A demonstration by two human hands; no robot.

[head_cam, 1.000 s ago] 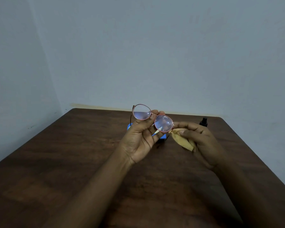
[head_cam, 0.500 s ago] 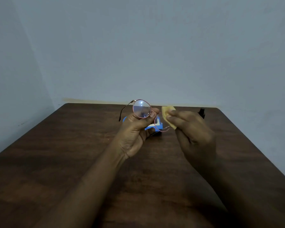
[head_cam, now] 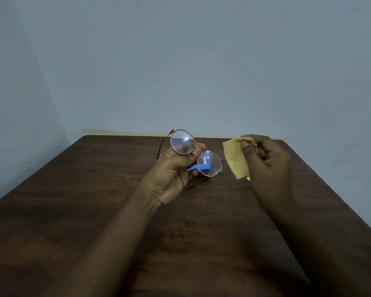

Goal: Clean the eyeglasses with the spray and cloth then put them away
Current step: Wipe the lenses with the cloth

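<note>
Cloth [head_cam: 236, 159] now off lens; my right hand [head_cam: 266, 163] pinches it right of eyeglasses [head_cam: 183, 142], my left hand [head_cam: 171, 174] pinching their bridge.

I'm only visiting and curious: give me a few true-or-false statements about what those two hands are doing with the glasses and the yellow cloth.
1. The left hand holds the eyeglasses up off the table. True.
2. The yellow cloth is pressed against a lens. False: it hangs from the fingers of the right hand, apart from the eyeglasses.
3. The eyeglasses have thick, square black frames. False: the lenses are round, with a thin pinkish rim.
4. A blue object lies on the table behind the eyeglasses. True.
</note>
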